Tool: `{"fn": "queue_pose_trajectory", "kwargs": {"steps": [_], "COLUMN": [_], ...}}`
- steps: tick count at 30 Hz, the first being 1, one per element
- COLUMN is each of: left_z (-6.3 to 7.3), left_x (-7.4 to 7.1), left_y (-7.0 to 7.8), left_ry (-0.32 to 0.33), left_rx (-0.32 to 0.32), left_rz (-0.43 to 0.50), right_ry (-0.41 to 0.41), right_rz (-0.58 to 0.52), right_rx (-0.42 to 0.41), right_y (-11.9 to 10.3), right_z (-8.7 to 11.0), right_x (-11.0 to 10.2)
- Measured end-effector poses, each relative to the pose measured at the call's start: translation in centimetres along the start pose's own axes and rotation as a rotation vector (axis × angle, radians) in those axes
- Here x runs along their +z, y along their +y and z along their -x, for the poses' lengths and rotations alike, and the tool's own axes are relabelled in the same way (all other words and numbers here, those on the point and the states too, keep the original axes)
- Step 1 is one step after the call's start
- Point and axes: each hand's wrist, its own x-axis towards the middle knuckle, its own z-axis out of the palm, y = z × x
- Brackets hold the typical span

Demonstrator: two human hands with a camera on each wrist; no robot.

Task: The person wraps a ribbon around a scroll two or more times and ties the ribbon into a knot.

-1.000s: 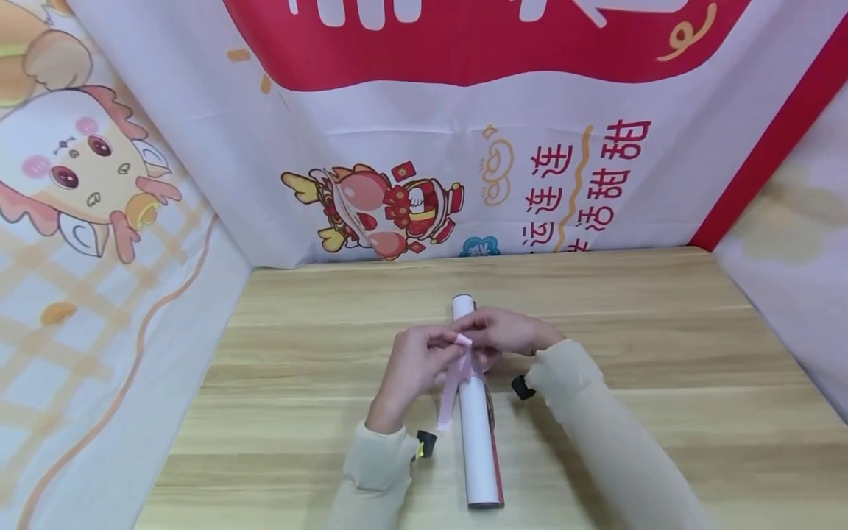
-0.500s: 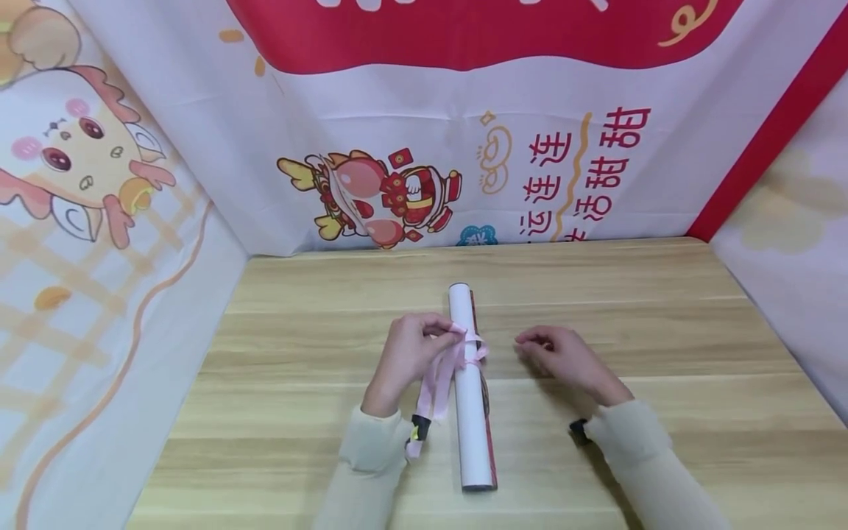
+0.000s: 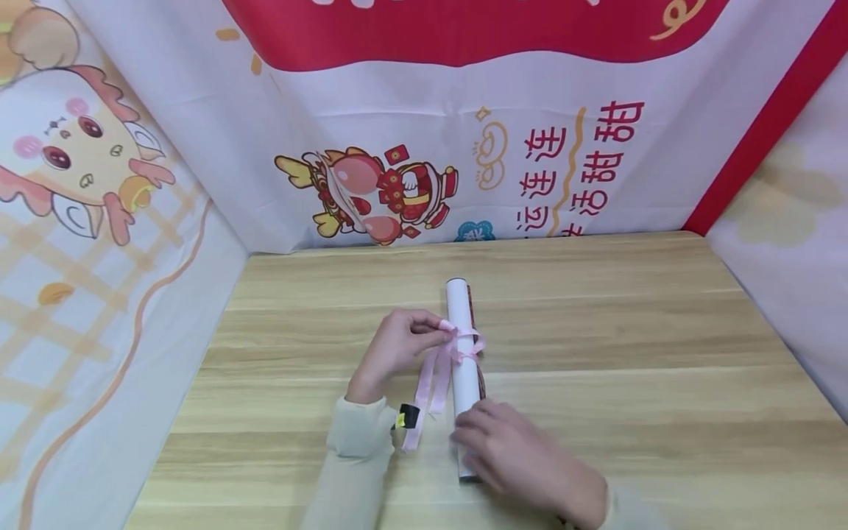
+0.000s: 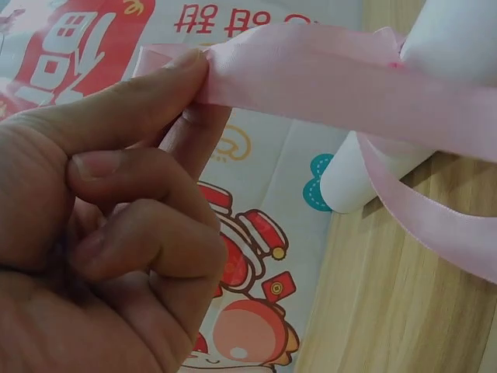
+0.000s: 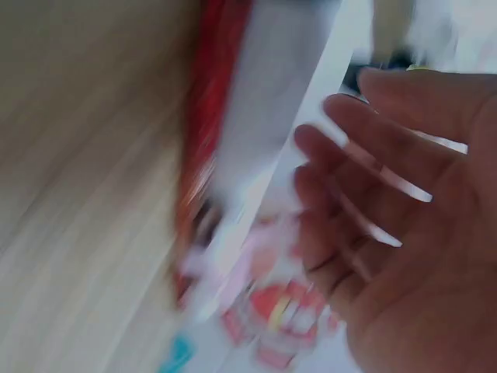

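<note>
A white paper roll (image 3: 465, 383) with a red edge along its right side lies lengthwise on the table. Around its upper part runs a pink ribbon (image 3: 468, 356), with loose tails hanging to the left. My left hand (image 3: 397, 342) pinches the ribbon between thumb and index finger, left of the roll; the left wrist view shows the pink ribbon (image 4: 311, 81) stretched from those fingertips toward the roll. Over the lower part of the roll hovers my right hand (image 3: 517, 453), fingers loosely spread and apart from each other (image 5: 404, 179); whether it touches the roll cannot be told.
The wooden table (image 3: 596, 316) reaches back to a printed cloth wall (image 3: 371, 96) with red lettering and a cartoon figure. Another printed cloth (image 3: 86, 294) closes off the left side. A black wrist camera (image 3: 407, 417) sits at the left cuff, over a ribbon tail.
My right hand has let go of the ribbon, drawn off to the right, then swung down and left over the roll's lower part. My left hand keeps pinching the ribbon, shifting slightly left.
</note>
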Motion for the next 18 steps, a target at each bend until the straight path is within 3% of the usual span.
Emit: {"fn": "queue_pose_trajectory", "kwargs": {"steps": [2, 5, 12, 18], "left_z": [-0.1, -0.2, 0.0, 0.1], "left_x": [-0.2, -0.4, -0.2, -0.1], "left_y": [0.0, 0.1, 0.1, 0.2], "left_ry": [-0.005, -0.006, -0.004, -0.011], "left_rx": [-0.03, -0.065, -0.046, -0.06], "left_rz": [0.01, 0.015, 0.01, 0.013], "right_ry": [-0.061, -0.137, -0.222, -0.256], "right_rz": [0.094, 0.168, 0.273, 0.221], "right_rx": [-0.06, -0.086, -0.016, 0.011], "right_y": [-1.3, -2.6, -3.7, -3.5], "right_z": [-0.7, -1.5, -2.7, -3.1], "right_x": [0.4, 1.2, 3.3, 3.2]}}
